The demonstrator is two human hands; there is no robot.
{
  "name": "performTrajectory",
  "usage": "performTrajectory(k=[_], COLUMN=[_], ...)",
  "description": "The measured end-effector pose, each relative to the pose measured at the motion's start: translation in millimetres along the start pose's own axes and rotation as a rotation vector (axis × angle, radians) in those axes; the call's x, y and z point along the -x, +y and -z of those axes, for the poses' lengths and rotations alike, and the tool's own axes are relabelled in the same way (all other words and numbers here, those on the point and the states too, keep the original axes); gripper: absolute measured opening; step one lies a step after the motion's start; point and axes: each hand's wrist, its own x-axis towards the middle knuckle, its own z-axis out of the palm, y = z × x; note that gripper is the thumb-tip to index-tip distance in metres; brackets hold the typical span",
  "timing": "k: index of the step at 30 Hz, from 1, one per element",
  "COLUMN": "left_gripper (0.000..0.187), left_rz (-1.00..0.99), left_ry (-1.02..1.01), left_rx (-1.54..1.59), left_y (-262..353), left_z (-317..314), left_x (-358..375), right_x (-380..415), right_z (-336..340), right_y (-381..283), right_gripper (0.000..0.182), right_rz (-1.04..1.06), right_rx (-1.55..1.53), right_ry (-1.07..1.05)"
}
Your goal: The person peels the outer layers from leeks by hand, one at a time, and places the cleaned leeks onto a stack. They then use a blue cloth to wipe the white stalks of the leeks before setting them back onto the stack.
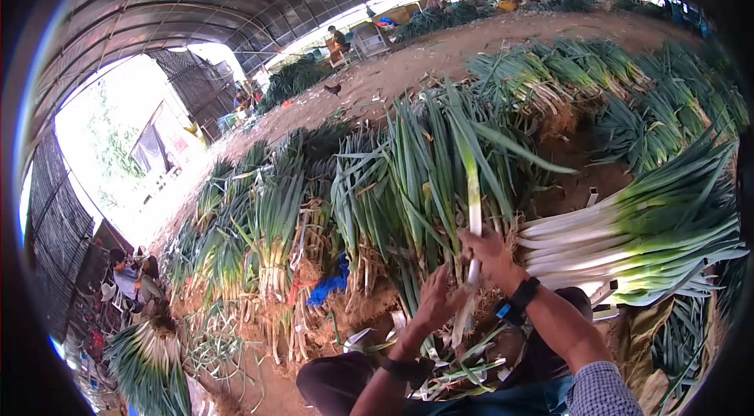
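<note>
Upright in front of me stands a long green onion point(474, 200), its white stem gripped by my right hand point(493, 257). My right wrist wears a dark band. Beside the stem's lower end is my left hand point(440, 300), with its fingers raised and apart; whether it touches the stem is hard to tell. Pale loose peelings hang around the lower end of the stem. To the right lies a big stack of cleaned green onions point(597, 235), white ends toward my hands. Bundles of unpeeled green onions point(416, 172) with brown roots stand just beyond my hands.
More onion bundles point(271, 235) spread to the left and others point(558, 78) lie at the back right. A blue scrap point(328, 284) sits among roots. Peelings point(224, 345) litter the ground. Another bundle point(153, 357) lies at the lower left. Several people sit in the distance.
</note>
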Motion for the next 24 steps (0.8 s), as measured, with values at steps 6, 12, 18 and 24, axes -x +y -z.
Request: performTrajectory(k=[6,12,18,24], left_gripper=[0.043,0.038,0.034,0.028], left_rz=[0.154,0.296,0.245,0.126], left_ry=[-0.158,0.109,-0.01,-0.017], left_rx=[0.295,0.277,-0.056,-0.267], left_y=[-27,-29,-10,-28], left_z=[-14,-43,-21,8], left_x=[-4,5,44,114], right_x=[11,-11,-40,-50], right_z=[-17,7,40,70], right_y=[-15,4,-36,-69], right_gripper=[0.017,0.014,0.029,0.031], right_rz=[-0.094,0.435,0.146,0.139], right_rx=[0.012,0.711,0.252,0.008], right_ry=[-0.196,-0.174,0.179,0.422])
